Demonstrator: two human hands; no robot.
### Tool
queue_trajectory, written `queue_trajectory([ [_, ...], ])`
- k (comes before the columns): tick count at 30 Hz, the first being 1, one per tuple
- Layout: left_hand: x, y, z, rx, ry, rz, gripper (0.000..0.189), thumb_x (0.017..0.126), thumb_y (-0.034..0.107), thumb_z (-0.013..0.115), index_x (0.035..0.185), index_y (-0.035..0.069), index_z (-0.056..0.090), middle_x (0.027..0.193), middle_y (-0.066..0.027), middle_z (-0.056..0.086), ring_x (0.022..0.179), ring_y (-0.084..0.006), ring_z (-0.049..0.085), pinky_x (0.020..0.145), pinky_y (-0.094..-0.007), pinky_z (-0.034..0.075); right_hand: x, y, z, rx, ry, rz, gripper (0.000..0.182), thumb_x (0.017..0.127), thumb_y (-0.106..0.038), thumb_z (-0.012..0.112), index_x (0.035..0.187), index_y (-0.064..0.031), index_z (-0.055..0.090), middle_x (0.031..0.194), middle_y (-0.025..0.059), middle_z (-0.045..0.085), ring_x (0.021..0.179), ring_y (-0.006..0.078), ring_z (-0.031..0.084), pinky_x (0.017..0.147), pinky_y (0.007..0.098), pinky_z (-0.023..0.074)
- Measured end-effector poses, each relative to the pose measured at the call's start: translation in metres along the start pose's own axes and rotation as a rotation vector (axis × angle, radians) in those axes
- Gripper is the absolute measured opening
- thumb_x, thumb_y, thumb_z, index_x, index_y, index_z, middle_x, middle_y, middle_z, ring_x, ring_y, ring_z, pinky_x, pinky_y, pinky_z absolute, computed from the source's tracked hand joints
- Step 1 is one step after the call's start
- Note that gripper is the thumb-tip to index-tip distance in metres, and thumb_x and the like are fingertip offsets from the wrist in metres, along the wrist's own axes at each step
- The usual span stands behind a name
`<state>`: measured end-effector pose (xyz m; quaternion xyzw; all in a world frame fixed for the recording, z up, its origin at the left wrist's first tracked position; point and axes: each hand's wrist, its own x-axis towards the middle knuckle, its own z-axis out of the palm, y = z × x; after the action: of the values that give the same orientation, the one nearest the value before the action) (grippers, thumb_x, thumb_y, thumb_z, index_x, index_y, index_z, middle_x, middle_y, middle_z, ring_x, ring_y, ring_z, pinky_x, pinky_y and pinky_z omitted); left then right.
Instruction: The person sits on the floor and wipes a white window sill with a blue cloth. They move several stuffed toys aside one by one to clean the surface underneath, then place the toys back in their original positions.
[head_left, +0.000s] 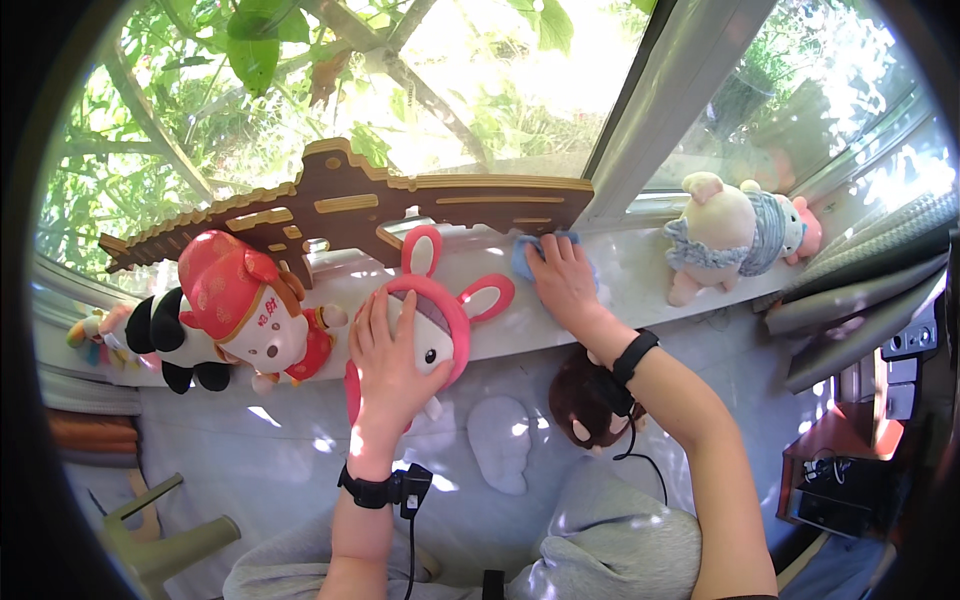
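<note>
My left hand is spread over the head of a plush rabbit in a pink hood with long ears, gripping it between thumb and fingers. Part of the rabbit's face is hidden beneath that hand. On the pale windowsill, my right hand presses a light blue cloth flat, its edges showing around the fingers. The cloth lies just below the right end of a dark brown wooden cutout panel, which leans along the window.
Left on the sill sit a plush dog in a red hat and a black-and-white plush panda. At the right lies a cream plush toy in blue knitwear. Below are a brown plush toy, a green chair armrest and a grey curtain.
</note>
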<state>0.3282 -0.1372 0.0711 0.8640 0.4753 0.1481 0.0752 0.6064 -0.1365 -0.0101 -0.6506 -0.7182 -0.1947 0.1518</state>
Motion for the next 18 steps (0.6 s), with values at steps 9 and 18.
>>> queue_trajectory([
  [9, 0.003, 0.008, -0.004, 0.035, -0.030, -0.016, 0.091, 0.063, 0.030, 0.081, 0.142, 0.007, 0.041, 0.146, -0.0229, 0.032, 0.134, -0.0420, 0.031, 0.110, -0.0550, 0.026, -0.003, -0.006, 0.020, 0.114, -0.128, 0.171, 0.031, 0.076, -0.014, 0.057, 0.103, 0.0008, 0.063, 0.097, 0.0124, 0.057, 0.091, 0.0285, 0.056, 0.072, 0.0384, 0.0467],
  [18, 0.004, 0.010, -0.009, 0.035, -0.047, -0.048, 0.086, 0.064, 0.028, 0.082, 0.139, 0.008, 0.044, 0.145, -0.0210, 0.034, 0.132, -0.0408, 0.034, 0.108, -0.0528, 0.030, 0.008, -0.015, 0.019, 0.145, -0.264, 0.277, 0.030, 0.078, -0.014, 0.058, 0.103, 0.0015, 0.060, 0.097, 0.0128, 0.057, 0.095, 0.0298, 0.057, 0.073, 0.0382, 0.0486],
])
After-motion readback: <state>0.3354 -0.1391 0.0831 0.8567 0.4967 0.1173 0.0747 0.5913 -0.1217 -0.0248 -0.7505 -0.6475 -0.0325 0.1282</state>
